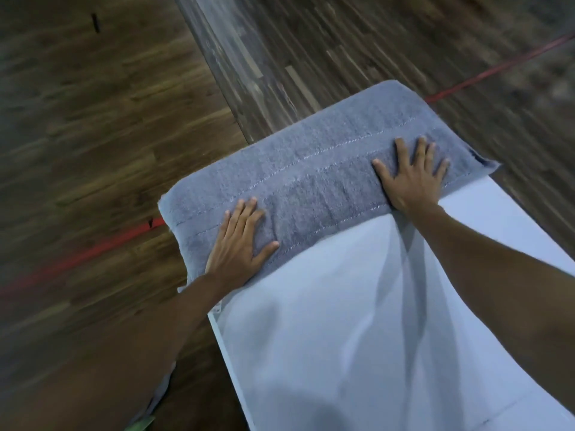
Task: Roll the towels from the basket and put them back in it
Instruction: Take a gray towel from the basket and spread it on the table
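A grey-blue towel (314,169) lies folded into a long band across the far end of a white table (357,321). Its far edge droops over the table's end. My left hand (239,241) presses flat on the towel's left part, fingers straight and spread. My right hand (410,175) presses flat on its right part, fingers also spread. Neither hand grips the cloth. No basket shows in the frame.
Dark wooden floor (93,135) surrounds the table on the left and beyond it. A red line (93,253) runs across the floor and continues at the upper right. A pale strip (217,51) crosses the floor behind the towel. The picture is blurred by motion.
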